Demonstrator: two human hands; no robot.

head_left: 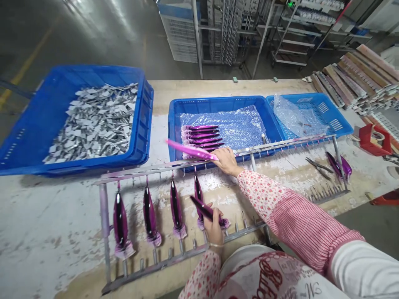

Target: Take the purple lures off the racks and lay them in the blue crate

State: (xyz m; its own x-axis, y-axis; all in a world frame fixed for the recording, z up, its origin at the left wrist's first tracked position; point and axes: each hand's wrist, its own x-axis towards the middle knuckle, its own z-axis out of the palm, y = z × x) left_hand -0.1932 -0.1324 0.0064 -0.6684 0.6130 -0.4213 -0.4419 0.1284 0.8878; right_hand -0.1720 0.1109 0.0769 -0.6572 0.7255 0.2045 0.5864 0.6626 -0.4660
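Observation:
My left hand [213, 226] grips a dark glossy purple lure-shaped body [202, 209] low over a metal peg rack [156, 258]. My right hand [226, 161] rests on the rack's far rail, shut on a long bright pink piece [190, 149] that points left. Several similar purple bodies [120, 220] hang tail-down from the rack's pegs, to the left of my left hand. A row of purple bodies [201, 136] lies on bubble wrap in a blue plastic crate [224, 101], just beyond my right hand.
A larger blue crate [93, 74] holds many grey metal tabs. A smaller blue crate [324, 108] holds crumpled plastic wrap. Pliers [318, 168], a red tape dispenser [374, 139] and stacked strips [352, 74] lie on the paint-stained table [46, 232]. Metal shelving stands behind.

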